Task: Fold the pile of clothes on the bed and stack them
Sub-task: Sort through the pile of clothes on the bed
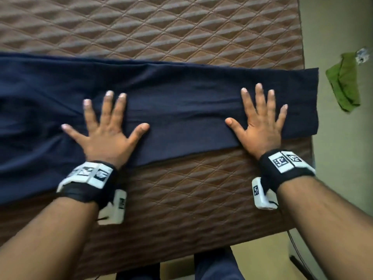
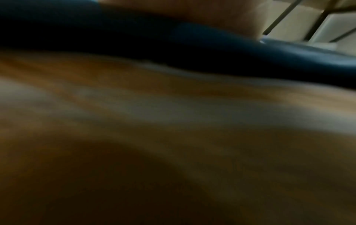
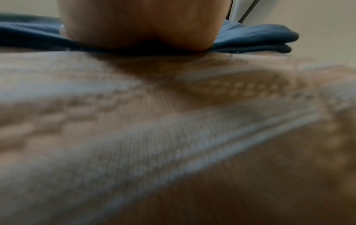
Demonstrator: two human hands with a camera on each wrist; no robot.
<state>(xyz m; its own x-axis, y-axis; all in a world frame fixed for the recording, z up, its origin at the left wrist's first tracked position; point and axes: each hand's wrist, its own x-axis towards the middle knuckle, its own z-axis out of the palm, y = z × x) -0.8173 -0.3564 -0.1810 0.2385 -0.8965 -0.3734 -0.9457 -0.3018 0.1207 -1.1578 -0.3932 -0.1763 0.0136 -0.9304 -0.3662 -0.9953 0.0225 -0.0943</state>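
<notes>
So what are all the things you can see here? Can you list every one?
navy garment: one, dark blue, spread flat across the bed, its right end at the bed's right edge
bed cover: one, brown, quilted in diamonds, under the garment
green cloth: one, green, crumpled on the floor to the right of the bed
floor: pale beige, right of the bed and below its near edge
wrist bands: two, black with white marker blocks, one on each wrist
hands: two, fingers spread, pressing flat on the garment; left hand near its middle, right hand near its right end
</notes>
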